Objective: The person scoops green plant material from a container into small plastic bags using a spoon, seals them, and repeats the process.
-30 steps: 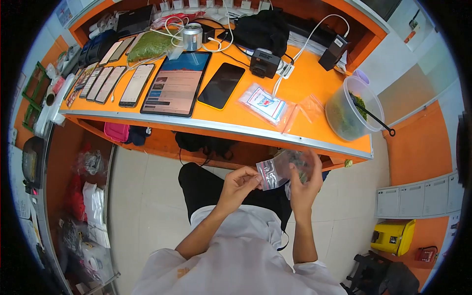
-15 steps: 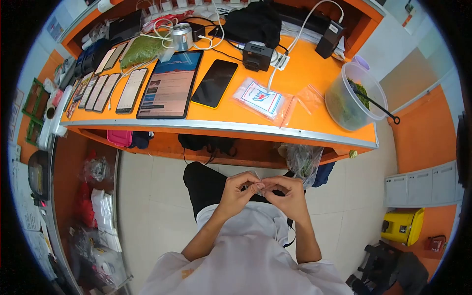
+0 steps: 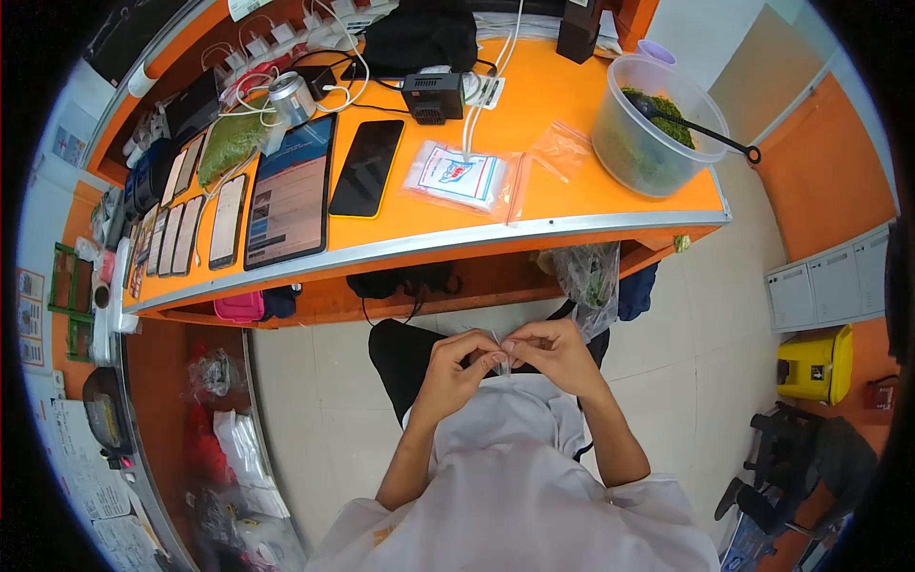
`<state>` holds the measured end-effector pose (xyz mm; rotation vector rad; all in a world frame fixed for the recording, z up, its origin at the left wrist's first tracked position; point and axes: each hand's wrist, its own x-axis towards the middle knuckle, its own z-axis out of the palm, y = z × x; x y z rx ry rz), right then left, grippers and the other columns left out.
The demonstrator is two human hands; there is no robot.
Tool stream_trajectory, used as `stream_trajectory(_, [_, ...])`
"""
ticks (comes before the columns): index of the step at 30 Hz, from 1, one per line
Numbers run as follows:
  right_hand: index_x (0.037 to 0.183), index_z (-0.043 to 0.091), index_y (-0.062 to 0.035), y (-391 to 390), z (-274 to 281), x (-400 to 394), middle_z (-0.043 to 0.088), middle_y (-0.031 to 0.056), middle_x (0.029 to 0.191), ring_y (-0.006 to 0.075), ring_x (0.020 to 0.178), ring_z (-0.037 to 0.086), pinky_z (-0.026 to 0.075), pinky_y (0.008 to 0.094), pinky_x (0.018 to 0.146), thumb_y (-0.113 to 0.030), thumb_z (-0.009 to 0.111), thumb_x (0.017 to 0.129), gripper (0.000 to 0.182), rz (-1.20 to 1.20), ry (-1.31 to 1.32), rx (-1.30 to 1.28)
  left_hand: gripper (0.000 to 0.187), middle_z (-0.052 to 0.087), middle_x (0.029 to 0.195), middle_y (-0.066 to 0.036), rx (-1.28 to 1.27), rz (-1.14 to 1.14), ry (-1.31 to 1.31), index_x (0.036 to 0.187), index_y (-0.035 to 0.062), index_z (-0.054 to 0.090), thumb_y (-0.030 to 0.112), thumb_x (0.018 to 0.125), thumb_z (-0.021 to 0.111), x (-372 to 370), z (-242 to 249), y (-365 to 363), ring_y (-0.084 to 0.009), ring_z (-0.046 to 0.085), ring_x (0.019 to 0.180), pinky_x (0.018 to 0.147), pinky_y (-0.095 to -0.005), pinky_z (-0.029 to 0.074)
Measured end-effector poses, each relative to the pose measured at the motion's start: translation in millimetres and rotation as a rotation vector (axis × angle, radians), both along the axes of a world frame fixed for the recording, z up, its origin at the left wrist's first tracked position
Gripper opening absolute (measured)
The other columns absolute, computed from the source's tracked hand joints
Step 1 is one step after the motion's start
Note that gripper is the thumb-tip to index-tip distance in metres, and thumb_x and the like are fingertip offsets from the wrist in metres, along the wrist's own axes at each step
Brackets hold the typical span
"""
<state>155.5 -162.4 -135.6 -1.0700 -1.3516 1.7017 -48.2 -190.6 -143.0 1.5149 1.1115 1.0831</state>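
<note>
Above my lap, both hands pinch a small clear plastic bag (image 3: 504, 367), partly covered by my fingers. My left hand (image 3: 454, 376) has thumb and forefinger closed on one side of it. On the other side my right hand (image 3: 560, 357) grips it in the same way, the fingertips of the two hands nearly meeting. On the desk in front lies a pack of clear zip bags (image 3: 459, 177) with a white and blue label. A loose zip bag (image 3: 560, 151) rests next to it. Farther right stands a clear tub (image 3: 631, 141) holding green shredded leaf and a black-handled spoon (image 3: 701, 124).
The orange desk (image 3: 381, 234) has a metal front edge. On it are a black phone (image 3: 368, 168), a tablet (image 3: 292, 200), several more phones, a can (image 3: 291, 98), a bag of green material (image 3: 232, 149) and white cables. A plastic bag (image 3: 588, 281) hangs below the desk.
My view has turned, so the desk sits tilted and higher. Both hands keep their pinch, close together, and more of the small bag shows below the fingertips.
</note>
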Motion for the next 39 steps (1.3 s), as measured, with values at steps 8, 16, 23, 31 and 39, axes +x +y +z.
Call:
stream_trajectory(8, [0.093,0.073,0.0055,-6,-1,-6,0.074,0.0158,0.083,0.0182,0.071,0.072,0.056,0.0318,0.067,-0.003,0.071,0.090,0.009,-0.017,-0.403,0.356,0.002,0.065,0.077,-0.004,-0.135,0.097,0.141,0.093,-0.0019,0.068,0.000,0.092,0.067,12,-18,-10,-0.0064,0.055,0.070,0.062,-0.0267,0.046])
stream_trajectory(16, [0.094,0.066,0.0035,-29,-48,-7,0.069,0.0258,0.088,0.0467,0.082,0.068,0.055,0.0509,0.073,-0.010,0.064,0.091,0.014,0.153,-0.502,0.561,0.021,0.059,0.072,-0.023,-0.139,0.026,0.209,0.093,-0.0038,0.063,0.017,0.098,0.062,7,-57,-27,-0.0273,0.054,0.060,0.060,-0.0408,0.045])
stream_trajectory(23, [0.082,0.066,0.0046,-28,-56,-4,0.068,0.0266,0.077,0.0463,0.071,0.068,0.055,0.0514,0.066,-0.011,0.063,0.091,0.018,0.052,-0.627,0.597,0.022,0.062,0.068,-0.012,-0.247,0.074,0.359,0.090,-0.0051,0.066,0.016,0.096,0.065,12,-54,-30,-0.0110,0.052,0.064,0.060,-0.0329,0.045])
stream_trajectory(31, [0.096,0.060,0.0028,-31,-71,-11,0.069,0.0231,0.084,0.0439,0.080,0.070,0.057,0.0487,0.069,-0.010,0.072,0.085,0.021,0.009,-0.566,0.650,0.032,0.068,0.077,-0.026,-0.204,0.136,0.455,0.091,-0.0016,0.070,0.027,0.098,0.058,22,-66,-23,-0.0397,0.070,0.074,0.069,-0.0482,0.053])
stream_trajectory(39, [0.100,0.057,0.0035,-26,-73,-16,0.072,0.0257,0.080,0.0438,0.078,0.073,0.059,0.0476,0.070,-0.005,0.070,0.087,0.021,0.037,-0.591,0.507,0.028,0.074,0.099,-0.018,-0.212,0.227,0.652,0.105,0.0063,0.069,0.030,0.090,0.070,18,-74,-15,-0.0426,0.071,0.092,0.081,-0.0532,0.056])
